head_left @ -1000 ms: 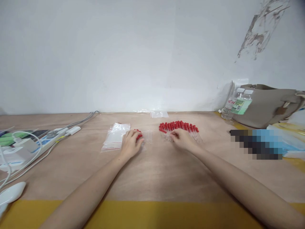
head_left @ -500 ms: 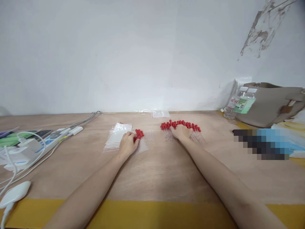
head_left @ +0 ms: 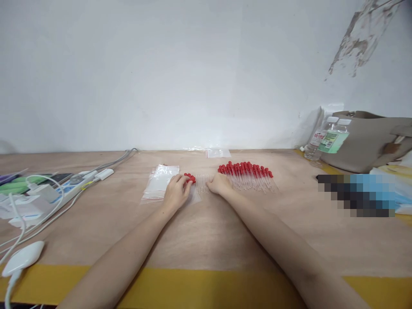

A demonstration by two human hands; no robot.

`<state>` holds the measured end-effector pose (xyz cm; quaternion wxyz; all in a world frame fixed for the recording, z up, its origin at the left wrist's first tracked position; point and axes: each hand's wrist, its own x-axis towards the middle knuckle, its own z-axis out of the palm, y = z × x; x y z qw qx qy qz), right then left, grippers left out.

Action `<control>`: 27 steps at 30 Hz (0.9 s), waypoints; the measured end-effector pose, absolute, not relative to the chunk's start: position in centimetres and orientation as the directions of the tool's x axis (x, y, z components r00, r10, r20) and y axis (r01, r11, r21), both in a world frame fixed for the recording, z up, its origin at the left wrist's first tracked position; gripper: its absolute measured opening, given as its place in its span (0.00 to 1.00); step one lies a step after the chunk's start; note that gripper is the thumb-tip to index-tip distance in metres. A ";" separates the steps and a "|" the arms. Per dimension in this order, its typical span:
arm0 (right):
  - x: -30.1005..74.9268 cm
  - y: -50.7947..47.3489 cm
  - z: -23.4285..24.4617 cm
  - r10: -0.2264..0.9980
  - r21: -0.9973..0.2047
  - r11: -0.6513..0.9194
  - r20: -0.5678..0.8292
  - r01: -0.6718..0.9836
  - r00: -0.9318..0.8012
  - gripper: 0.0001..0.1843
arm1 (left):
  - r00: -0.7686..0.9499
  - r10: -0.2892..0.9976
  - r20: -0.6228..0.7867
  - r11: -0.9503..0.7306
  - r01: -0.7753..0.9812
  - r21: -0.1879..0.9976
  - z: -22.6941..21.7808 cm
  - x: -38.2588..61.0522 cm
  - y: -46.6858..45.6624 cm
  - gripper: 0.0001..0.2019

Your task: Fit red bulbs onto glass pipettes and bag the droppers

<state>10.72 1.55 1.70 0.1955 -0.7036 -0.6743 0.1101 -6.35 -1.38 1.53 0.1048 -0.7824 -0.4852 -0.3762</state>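
Note:
A row of glass droppers with red bulbs lies on the wooden table at centre right. A small group of droppers lies left of it, partly on a clear bag. My left hand rests on that small group, its fingers curled over the red bulbs. From the other side my right hand touches the glass tips of the same group with its fingers drawn together; whether it grips a dropper is hidden. A stack of clear zip bags lies just left of my left hand.
A power strip with plugs and cables lies at the left, with a white device near the front edge. Another clear bag lies by the wall. Two water bottles and a grey handbag stand at the right.
My right hand has left the big row of droppers and moved left to the small group. My left hand has stayed on the red bulbs.

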 end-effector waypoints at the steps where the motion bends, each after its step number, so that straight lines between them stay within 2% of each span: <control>1: 10.6 1.8 1.8 0.993 -0.429 -0.036 0.087 0.902 0.081 0.19 | 0.283 0.673 0.683 -0.555 0.804 0.214 1.5 -6.1 -1.6 0.09; 6: 10.2 3.0 2.0 0.993 -0.451 -0.108 -0.011 0.886 0.116 0.23 | 0.503 0.650 0.570 -0.720 0.647 0.250 1.4 -4.8 -2.8 0.10; 11: 10.2 3.4 1.9 0.996 -0.465 -0.091 -0.022 0.881 0.091 0.20 | 0.618 0.619 0.484 -0.770 0.599 0.219 1.5 -4.0 -4.0 0.09; 15: 11.4 2.3 2.8 0.999 -0.484 -0.014 0.033 0.875 0.035 0.15 | 0.636 0.606 0.479 -0.780 0.593 0.199 1.2 -3.8 -4.0 0.08; 20: 15.0 -0.9 3.1 0.984 -0.495 0.135 0.171 0.858 -0.056 0.11 | 0.670 0.609 0.425 -0.787 0.579 0.215 0.7 -3.7 -3.5 0.09; 23: 17.4 -3.0 2.0 0.939 -0.548 0.316 0.298 0.774 -0.173 0.09 | 0.626 0.633 0.455 -0.770 0.567 0.291 1.0 -3.3 -3.7 0.07; 25: 18.7 -4.4 1.1 0.899 -0.578 0.418 0.376 0.701 -0.225 0.09 | 0.544 0.675 0.499 -0.735 0.552 0.394 1.1 -2.8 -4.2 0.05; 27: 19.4 -5.5 0.3 0.860 -0.559 0.484 0.447 0.673 -0.247 0.11 | 0.474 0.722 0.505 -0.692 0.499 0.522 1.1 -2.3 -4.6 0.03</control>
